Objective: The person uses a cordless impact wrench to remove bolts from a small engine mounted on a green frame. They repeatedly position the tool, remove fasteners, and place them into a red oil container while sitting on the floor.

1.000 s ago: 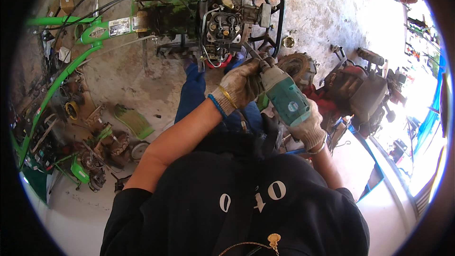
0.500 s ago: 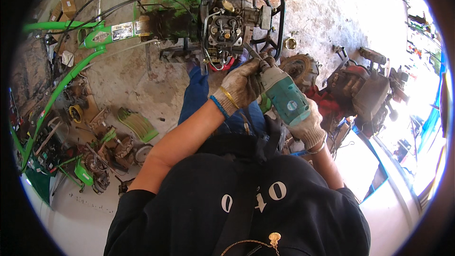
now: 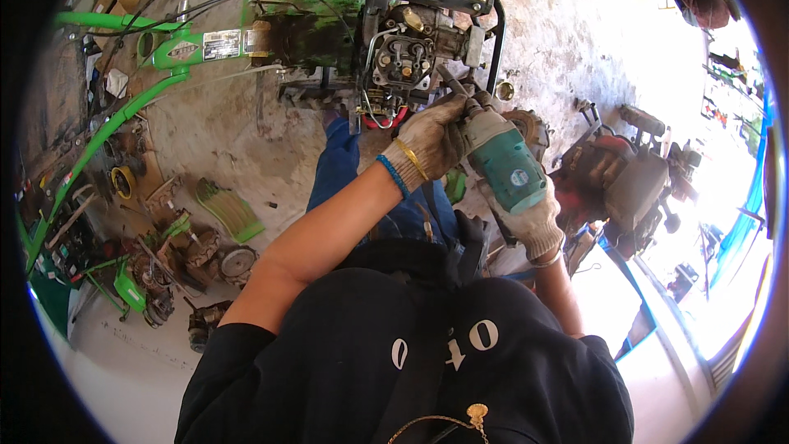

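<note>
Gripping teal power tool point(image 3: 508, 166): right hand point(image 3: 534, 222) wrapped on body, left hand point(image 3: 434, 138) clasped round nose; bit since edged closer to engine point(image 3: 403, 62), upper centre.

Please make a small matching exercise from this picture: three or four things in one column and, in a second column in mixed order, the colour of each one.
Things:
1. power tool
2. machine handlebar
3. glove on the left hand
4. trouser leg

Colours:
a. bright green
b. blue
c. teal with a grey nose
d. dirty off-white

Pairs: 1-c, 2-a, 3-d, 4-b
</note>
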`<state>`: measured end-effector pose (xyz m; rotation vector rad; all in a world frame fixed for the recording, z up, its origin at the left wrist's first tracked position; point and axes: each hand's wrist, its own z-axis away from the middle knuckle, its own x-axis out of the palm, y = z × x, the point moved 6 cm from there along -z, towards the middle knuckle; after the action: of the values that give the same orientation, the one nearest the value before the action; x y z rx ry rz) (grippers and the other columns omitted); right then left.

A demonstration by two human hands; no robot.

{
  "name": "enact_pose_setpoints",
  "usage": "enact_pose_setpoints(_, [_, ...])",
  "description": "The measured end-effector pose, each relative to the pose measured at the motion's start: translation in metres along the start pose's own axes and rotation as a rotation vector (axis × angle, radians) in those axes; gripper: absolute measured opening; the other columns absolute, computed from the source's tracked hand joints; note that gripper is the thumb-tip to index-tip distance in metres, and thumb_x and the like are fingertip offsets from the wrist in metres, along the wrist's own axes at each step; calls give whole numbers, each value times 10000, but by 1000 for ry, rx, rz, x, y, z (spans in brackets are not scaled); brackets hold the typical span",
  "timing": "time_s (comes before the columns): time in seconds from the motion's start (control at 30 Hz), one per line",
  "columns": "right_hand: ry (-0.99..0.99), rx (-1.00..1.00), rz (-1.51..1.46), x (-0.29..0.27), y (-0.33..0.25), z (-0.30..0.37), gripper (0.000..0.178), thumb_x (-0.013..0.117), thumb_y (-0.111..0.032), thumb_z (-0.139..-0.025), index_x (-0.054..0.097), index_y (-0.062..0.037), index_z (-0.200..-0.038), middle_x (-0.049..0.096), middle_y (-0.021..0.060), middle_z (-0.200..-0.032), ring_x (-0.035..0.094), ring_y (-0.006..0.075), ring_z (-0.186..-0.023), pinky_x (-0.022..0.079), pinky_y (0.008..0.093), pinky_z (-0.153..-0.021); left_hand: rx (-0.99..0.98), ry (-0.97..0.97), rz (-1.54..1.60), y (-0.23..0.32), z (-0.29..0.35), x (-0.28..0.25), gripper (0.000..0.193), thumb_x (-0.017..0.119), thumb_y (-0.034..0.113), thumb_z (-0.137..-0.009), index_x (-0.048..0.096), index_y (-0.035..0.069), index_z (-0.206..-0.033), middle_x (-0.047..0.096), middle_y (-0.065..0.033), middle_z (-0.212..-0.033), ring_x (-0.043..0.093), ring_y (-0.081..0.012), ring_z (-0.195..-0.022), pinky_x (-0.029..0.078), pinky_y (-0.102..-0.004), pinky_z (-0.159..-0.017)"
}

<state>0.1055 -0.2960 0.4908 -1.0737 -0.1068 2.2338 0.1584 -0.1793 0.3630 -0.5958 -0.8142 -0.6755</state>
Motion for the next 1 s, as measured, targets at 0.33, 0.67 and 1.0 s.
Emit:
enact_pose_setpoints(0.33, [193, -209, 158, -21, -24, -46, 604, 773, -374, -757, 585, -77, -1248, 682, 151, -1112, 674, 298, -1004, 538, 386, -843, 99, -57, 44, 24, -27, 23, 210, 508, 156, -1008, 592, 58, -1174, 653, -95, -1110, 630, -224, -1046, 509, -364, -974])
enact_pose_setpoints(0.67, [64, -88, 274, -51, -42, -89, 534, 810, -335, -725, 641, -111, -1179, 694, 96, -1079, 660, 232, -971, 511, 360, -866, 109, -254, 329, 41, -63, 9, 239, 487, 164, -1019, 574, 10, -1179, 649, -135, -1138, 659, -237, -1027, 569, -371, -915])
enact_pose_setpoints(1.0, [-58, -50, 475, -89, -110, -106, 672, 819, -389, -693, 583, -127, -1265, 694, 111, -1086, 667, 249, -980, 517, 358, -883, 108, -226, 498, 49, -69, 28, 253, 450, 146, -1033, 542, -6, -1214, 629, -160, -1173, 644, -271, -1064, 572, -406, -941])
